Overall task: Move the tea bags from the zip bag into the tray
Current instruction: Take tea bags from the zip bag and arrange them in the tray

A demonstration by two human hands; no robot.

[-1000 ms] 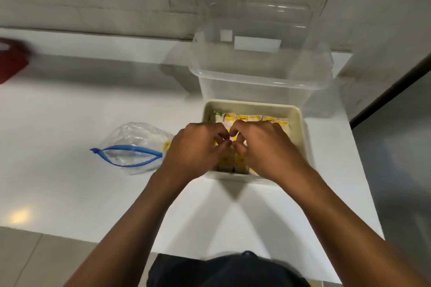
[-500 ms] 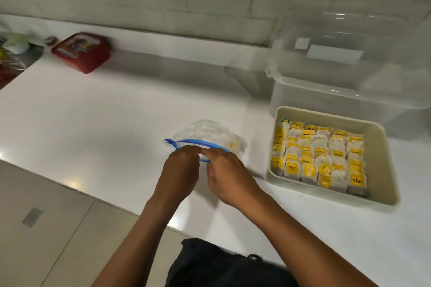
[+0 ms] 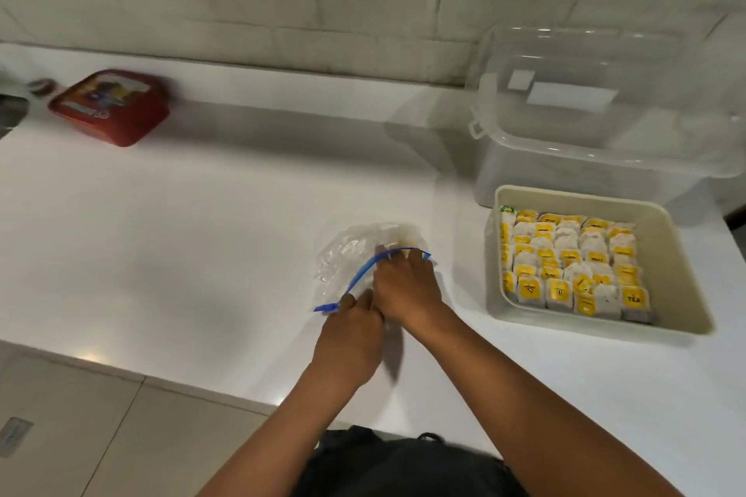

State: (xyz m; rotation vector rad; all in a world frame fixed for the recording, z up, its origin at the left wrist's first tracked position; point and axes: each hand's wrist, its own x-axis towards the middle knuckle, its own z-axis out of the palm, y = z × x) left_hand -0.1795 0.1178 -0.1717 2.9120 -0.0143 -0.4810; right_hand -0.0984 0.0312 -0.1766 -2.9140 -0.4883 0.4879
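— Moved since half a second back? Both hands, shifted along the blue zip strip; view swung left, so tray and tub now sit further right.

— Surface and room?

— White glossy counter (image 3: pixel 210 238), pale brick wall behind, beige floor tiles at lower left.

— Left to right, then?

— One red flat tin (image 3: pixel 110 106) far back on the left, blurred. Mid-counter, one clear zip bag (image 3: pixel 355 254), crumpled, blue strip curving over it. Left hand (image 3: pixel 351 339) pinching the strip's near end, fingers (image 3: pixel 348 301) narrow on it. Right hand (image 3: pixel 405 286) laid over the bag's mouth, fingers bent onto the strip; pinching or only pressing, cannot tell. Hands covering much of the bag, contents hidden.

— And right of that?

— One beige tray (image 3: pixel 670 254), just beside the bag, apart from it. Tea bags (image 3: pixel 571 266) packed upright in rows, yellow tags; too many and too blurred to count. Behind, touching or nearly so, one clear plastic tub (image 3: pixel 605 121).
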